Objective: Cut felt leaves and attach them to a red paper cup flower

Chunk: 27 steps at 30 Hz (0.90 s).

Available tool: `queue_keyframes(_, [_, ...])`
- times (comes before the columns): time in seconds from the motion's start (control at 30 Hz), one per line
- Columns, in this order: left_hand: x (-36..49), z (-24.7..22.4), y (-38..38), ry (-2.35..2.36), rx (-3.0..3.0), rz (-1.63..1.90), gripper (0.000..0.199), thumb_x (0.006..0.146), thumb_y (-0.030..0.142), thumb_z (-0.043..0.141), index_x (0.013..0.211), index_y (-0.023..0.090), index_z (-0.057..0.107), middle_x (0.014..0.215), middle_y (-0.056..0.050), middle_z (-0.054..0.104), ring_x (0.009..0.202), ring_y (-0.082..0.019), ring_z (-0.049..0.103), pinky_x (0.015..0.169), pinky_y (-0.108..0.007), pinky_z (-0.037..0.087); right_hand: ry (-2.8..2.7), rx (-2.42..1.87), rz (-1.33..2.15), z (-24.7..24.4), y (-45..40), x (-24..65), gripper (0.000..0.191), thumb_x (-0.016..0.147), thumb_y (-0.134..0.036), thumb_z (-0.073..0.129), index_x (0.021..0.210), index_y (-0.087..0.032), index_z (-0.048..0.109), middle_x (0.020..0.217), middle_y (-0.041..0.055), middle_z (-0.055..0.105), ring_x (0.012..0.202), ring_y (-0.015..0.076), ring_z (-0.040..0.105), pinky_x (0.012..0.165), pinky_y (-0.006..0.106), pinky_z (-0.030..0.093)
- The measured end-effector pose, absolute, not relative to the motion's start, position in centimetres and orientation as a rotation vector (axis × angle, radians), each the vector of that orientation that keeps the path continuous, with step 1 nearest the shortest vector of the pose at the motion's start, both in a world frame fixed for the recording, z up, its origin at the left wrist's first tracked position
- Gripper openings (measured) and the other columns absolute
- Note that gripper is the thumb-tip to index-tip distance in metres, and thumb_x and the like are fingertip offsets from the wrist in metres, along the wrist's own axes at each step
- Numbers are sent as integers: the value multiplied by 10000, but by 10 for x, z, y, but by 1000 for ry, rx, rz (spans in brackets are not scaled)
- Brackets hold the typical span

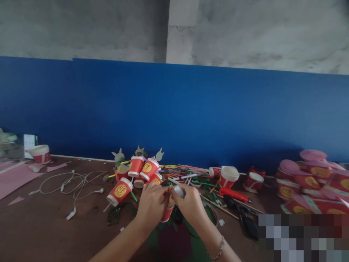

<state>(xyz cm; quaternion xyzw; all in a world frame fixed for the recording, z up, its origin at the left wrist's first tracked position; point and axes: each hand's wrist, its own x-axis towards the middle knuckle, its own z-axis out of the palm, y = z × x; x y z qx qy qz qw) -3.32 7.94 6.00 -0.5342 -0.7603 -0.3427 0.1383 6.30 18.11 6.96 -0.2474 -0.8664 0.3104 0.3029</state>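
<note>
My left hand (153, 204) is closed round the upper part of a red paper cup (167, 214), which is mostly hidden behind the fingers. My right hand (192, 206), with a bracelet at the wrist, grips a small whitish tube (179, 191) whose end points toward the left fingertips. Both sets of fingertips nearly meet above the cup, and what lies between them is too small to make out. Just left of my hands is a pile of red cups (150, 168) with yellow emblems, straws and bunny-shaped cutouts (119, 155). One tilted cup (120, 191) lies at its front.
Straws (185, 174) lie heaped behind my hands. To the right are a white-rimmed cup (229, 177), a red-handled tool (236, 194), black scissors (248, 225) and stacked red cups with pink discs (313, 182). White earphones (75, 185) and pink paper (16, 178) lie left. A blue partition (174, 112) stands behind.
</note>
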Motion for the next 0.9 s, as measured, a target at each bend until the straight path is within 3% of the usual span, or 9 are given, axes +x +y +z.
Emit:
queue_keyframes(0.57, [-32, 61, 79, -2226, -1553, -1075, 282, 868, 260, 430, 676, 195, 627, 630, -23, 621, 692, -187, 507, 656, -301, 326, -2285, -653, 801, 67, 178, 61, 132, 699, -228, 479, 615, -180, 569, 535, -32, 503, 508, 105, 409, 478, 183, 297])
queue_keyframes(0.77, [-39, 59, 83, -2328, -1593, -1620, 195, 797, 242, 510, 728, 180, 680, 686, -22, 651, 694, -176, 546, 625, -257, 380, -2320, -654, 795, 71, 190, 63, 144, 701, -234, 469, 620, -182, 576, 544, -36, 517, 514, 103, 423, 484, 183, 287])
queue_keyframes(0.9, [-44, 61, 85, -2326, -1614, -2111, 197, 779, 229, 519, 847, 155, 688, 745, -20, 670, 748, -176, 582, 661, -244, 421, -2327, -883, 554, 75, 212, 71, 123, 708, -261, 495, 649, -202, 585, 570, -16, 563, 539, 125, 468, 499, 203, 279])
